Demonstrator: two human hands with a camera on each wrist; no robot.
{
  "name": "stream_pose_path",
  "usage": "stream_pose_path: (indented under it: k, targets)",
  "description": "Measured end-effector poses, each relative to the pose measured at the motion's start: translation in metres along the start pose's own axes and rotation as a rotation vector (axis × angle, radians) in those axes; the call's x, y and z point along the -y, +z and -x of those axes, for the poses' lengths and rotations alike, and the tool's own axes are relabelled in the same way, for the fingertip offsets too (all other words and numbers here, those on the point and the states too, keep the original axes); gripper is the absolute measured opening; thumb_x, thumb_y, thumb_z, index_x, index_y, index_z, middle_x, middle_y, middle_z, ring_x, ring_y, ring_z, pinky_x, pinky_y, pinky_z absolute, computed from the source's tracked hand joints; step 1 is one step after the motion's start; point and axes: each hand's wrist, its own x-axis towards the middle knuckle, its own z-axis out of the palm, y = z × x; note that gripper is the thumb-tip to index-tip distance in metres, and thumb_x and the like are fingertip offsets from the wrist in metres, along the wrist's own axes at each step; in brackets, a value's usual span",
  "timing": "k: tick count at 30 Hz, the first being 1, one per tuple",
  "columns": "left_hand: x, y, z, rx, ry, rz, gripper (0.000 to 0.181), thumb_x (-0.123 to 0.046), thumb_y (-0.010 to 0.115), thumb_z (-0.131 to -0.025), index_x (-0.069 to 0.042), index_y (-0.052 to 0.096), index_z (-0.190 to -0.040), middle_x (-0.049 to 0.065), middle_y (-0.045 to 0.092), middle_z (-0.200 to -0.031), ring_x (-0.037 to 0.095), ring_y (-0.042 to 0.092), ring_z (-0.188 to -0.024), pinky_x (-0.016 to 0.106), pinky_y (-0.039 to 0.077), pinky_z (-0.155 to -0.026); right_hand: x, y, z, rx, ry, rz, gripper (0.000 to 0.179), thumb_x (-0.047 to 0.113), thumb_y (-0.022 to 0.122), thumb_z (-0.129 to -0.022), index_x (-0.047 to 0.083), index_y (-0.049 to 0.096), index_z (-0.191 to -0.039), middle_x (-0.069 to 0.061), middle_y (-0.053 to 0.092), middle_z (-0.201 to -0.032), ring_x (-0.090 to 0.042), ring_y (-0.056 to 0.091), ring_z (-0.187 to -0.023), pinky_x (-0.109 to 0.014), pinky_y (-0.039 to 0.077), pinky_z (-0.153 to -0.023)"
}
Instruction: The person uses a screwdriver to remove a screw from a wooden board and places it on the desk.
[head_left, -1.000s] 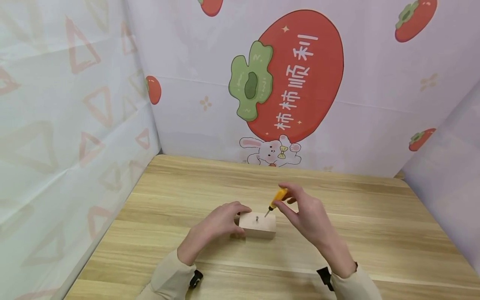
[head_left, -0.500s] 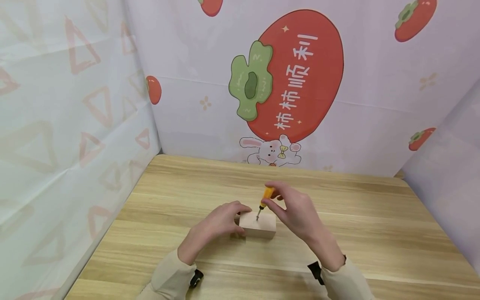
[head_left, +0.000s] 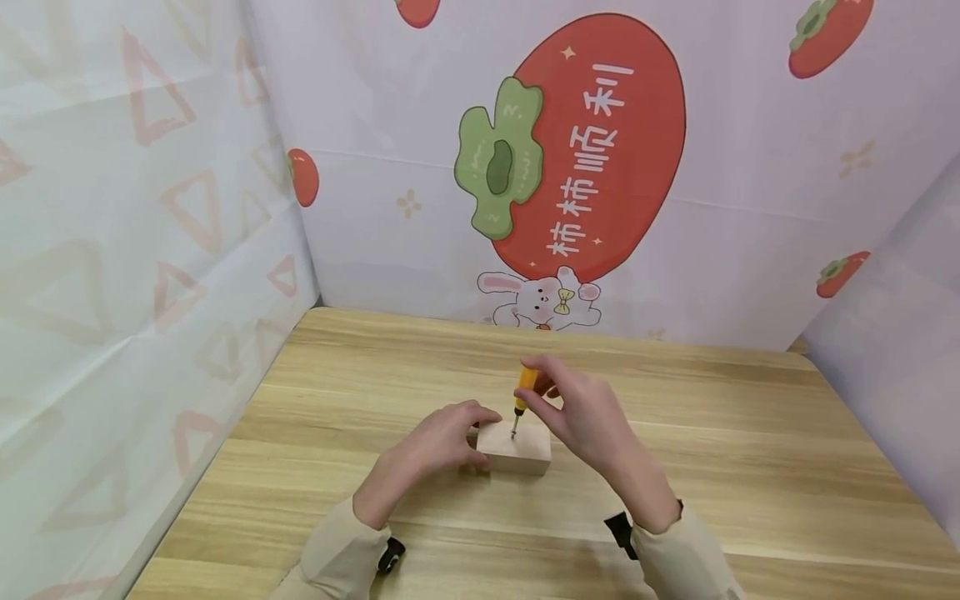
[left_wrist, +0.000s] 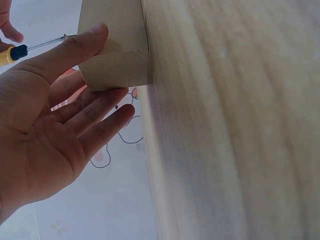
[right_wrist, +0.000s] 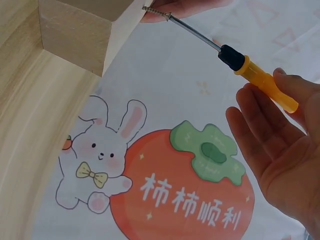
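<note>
A pale wooden block (head_left: pixel 517 458) lies on the table, and my left hand (head_left: pixel 438 446) grips its left end between thumb and fingers. From the block's top face stands a screw (right_wrist: pixel 157 12), its threads partly showing in the right wrist view. My right hand (head_left: pixel 581 412) pinches the yellow handle of a screwdriver (right_wrist: pixel 260 80) between thumb and fingers. The screwdriver is nearly upright, slightly tilted, with its metal tip at the screw's head. In the left wrist view the left thumb (left_wrist: pixel 82 45) presses along one side of the block, other fingers opposite.
The wood-grain table (head_left: pixel 360 375) extends around both hands. A white printed cloth (head_left: pixel 375 250) with a large persimmon and a rabbit rises behind its back edge. Another patterned cloth (head_left: pixel 150 292) stands along the left side.
My right hand has moved left with the screwdriver, bringing its tip from beside the screw onto the screw's head, and the tool is more upright. The left hand keeps its grip on the block.
</note>
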Motion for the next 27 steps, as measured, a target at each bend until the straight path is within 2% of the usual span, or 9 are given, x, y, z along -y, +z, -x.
stream_pose_path:
  k: [4,11,16,23,27]
  targets:
    - [0.001,0.000,0.000,0.001,-0.003,-0.001,0.060,-0.023,0.089,-0.073,-0.012,0.066,-0.128,0.000,0.067,-0.113,0.016,0.064,-0.104,0.035,0.051,-0.091,0.003,0.004,-0.003,-0.019,0.015,-0.001,0.041,0.014,0.084,-0.080,0.009,0.061,-0.113,0.004,0.069,-0.077,-0.007,0.067,-0.068,-0.026,0.057,-0.064]
    - [0.002,0.000,0.001,-0.018,0.027,0.005,0.057,-0.019,0.088,-0.073,-0.013,0.068,-0.126,-0.001,0.068,-0.110,0.015,0.063,-0.102,0.034,0.051,-0.090,0.010,0.009,-0.005,-0.016,-0.031,-0.058,0.032,0.013,0.081,-0.082,0.010,0.064,-0.109,0.005,0.070,-0.077,-0.006,0.068,-0.066,-0.019,0.055,-0.064]
    - [0.003,0.000,0.001,-0.018,0.035,0.012,0.057,-0.019,0.088,-0.073,-0.013,0.068,-0.126,-0.001,0.068,-0.110,0.015,0.063,-0.102,0.035,0.050,-0.091,0.007,0.007,-0.006,0.000,-0.056,-0.103,0.029,0.010,0.080,-0.083,0.011,0.063,-0.107,0.005,0.069,-0.075,-0.006,0.068,-0.065,-0.020,0.055,-0.063]
    - [0.003,0.000,0.000,0.001,0.016,0.020,0.059,-0.020,0.088,-0.074,-0.012,0.066,-0.129,0.000,0.067,-0.113,0.016,0.063,-0.105,0.036,0.050,-0.093,-0.001,0.001,-0.003,0.060,-0.029,-0.219,0.029,0.006,0.077,-0.084,0.011,0.064,-0.110,0.004,0.070,-0.081,-0.005,0.066,-0.071,-0.019,0.056,-0.067]
    - [0.003,0.000,0.000,0.006,0.011,0.029,0.060,-0.021,0.088,-0.074,-0.012,0.066,-0.129,0.000,0.067,-0.113,0.017,0.063,-0.106,0.037,0.050,-0.093,-0.006,0.000,-0.001,0.085,-0.007,-0.305,0.027,0.005,0.074,-0.087,0.011,0.065,-0.112,0.001,0.071,-0.084,-0.007,0.066,-0.074,-0.025,0.058,-0.068]
